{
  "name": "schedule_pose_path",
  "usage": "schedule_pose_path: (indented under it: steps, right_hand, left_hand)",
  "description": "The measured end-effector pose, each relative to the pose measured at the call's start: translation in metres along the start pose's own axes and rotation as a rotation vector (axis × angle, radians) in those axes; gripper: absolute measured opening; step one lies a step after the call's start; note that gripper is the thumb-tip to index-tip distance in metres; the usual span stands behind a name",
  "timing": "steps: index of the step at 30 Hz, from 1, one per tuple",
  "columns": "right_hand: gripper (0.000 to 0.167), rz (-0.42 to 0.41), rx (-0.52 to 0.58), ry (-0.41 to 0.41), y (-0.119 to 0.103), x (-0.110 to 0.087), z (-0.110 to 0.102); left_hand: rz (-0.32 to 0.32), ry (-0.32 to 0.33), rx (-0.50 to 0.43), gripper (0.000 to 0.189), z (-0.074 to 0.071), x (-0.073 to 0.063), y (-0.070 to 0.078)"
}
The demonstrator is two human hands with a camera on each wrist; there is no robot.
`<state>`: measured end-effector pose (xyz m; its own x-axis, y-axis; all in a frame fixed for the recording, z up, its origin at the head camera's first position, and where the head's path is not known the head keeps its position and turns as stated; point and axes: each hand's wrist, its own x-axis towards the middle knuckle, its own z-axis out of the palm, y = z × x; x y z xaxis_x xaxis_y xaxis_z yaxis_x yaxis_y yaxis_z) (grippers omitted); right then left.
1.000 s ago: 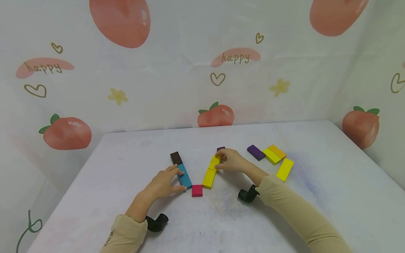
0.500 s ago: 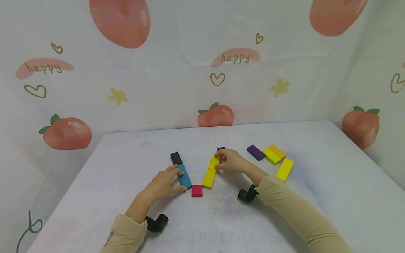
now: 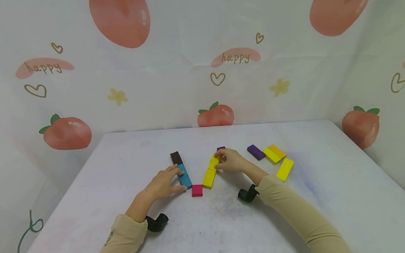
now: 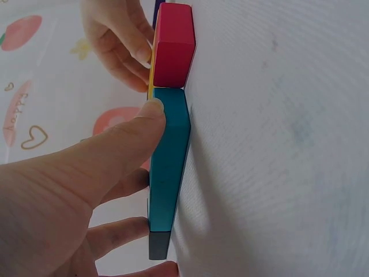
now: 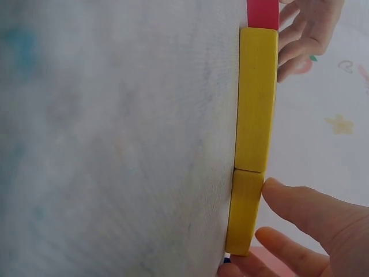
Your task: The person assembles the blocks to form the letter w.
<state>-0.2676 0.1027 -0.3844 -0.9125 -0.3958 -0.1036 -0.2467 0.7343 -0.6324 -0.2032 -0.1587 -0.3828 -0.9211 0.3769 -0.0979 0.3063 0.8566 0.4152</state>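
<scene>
Flat coloured blocks lie in a V on the table. My left hand (image 3: 161,183) rests with spread fingers on the blue block (image 3: 185,180), thumb near its front end. A dark brown block (image 3: 176,158) continues that line at the far end. At the V's tip sits a red block (image 3: 197,190). The right arm has two yellow blocks in line, the front one (image 5: 256,98) touching the red block in the right wrist view. My right hand (image 3: 233,160) pinches the farther yellow block (image 5: 245,210). Beyond it a purple block (image 3: 221,148) is partly hidden by the fingers.
To the right lie another purple block (image 3: 256,152), a yellow block (image 3: 272,156) against an orange block (image 3: 277,151), and a separate yellow block (image 3: 285,169). Black wrist devices (image 3: 157,223) stick out below both sleeves. A printed curtain (image 3: 172,85) hangs behind the table.
</scene>
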Motion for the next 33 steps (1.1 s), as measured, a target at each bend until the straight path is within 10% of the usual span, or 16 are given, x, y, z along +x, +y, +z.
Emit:
schedule_pose_path:
  steps: [16, 33]
  right_hand:
    - [0.034, -0.027, 0.03, 0.104, 0.012, 0.0, -0.015]
    - [0.039, 0.129, 0.065, 0.116, 0.024, 0.018, -0.023]
  left_hand:
    - [-0.008, -0.007, 0.001, 0.05, 0.0, 0.0, -0.001]
    - [-0.004, -0.001, -0.004, 0.05, -0.001, -0.001, 0.001]
